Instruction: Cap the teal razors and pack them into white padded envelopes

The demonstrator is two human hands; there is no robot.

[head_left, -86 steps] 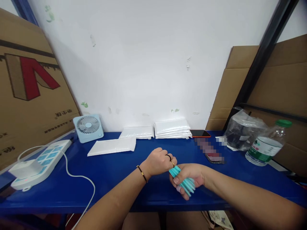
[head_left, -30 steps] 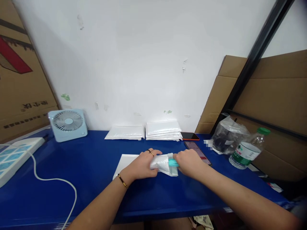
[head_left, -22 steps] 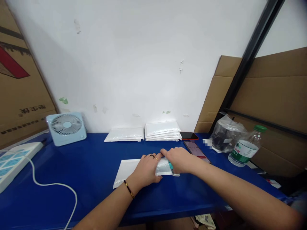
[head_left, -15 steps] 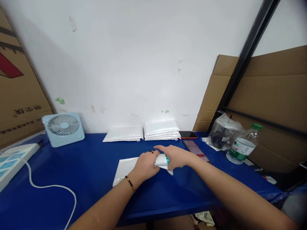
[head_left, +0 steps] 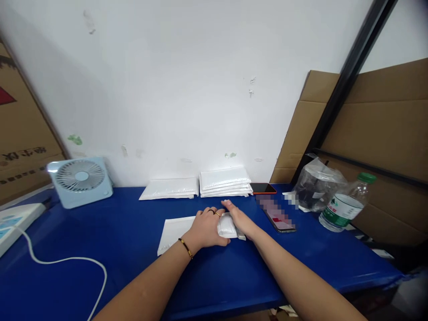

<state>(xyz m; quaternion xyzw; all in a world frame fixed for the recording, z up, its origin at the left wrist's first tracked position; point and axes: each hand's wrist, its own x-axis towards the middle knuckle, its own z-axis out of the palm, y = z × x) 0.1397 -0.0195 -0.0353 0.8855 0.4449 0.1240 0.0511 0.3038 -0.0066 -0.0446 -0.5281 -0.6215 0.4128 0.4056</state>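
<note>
A white padded mailer [head_left: 177,228] lies flat on the blue table in front of me, its right end folded or puffed up. My left hand [head_left: 210,227] presses down on its middle, fingers curved over the top and thumb apart toward me. On the raised right end [head_left: 227,226] rests my right hand [head_left: 239,219], fingers stretched out, its edge against the mailer. Part of the mailer is hidden beneath both hands. Farther back, near the wall, lie a stack of white mailers [head_left: 224,180] and a lower pile of them [head_left: 170,187].
To the right lie a phone [head_left: 279,216] and another dark phone [head_left: 263,188], with a bagged dark cup [head_left: 314,185] and a green-capped bottle [head_left: 344,203] beyond. At left stand a light blue fan [head_left: 80,178] and a power strip [head_left: 20,220] with a white cable [head_left: 75,258].
My right hand has loosened its grip on the mailer's right end and now lies straighter across it. The green bit near its fingers no longer shows. My left hand's fingers have spread somewhat.
</note>
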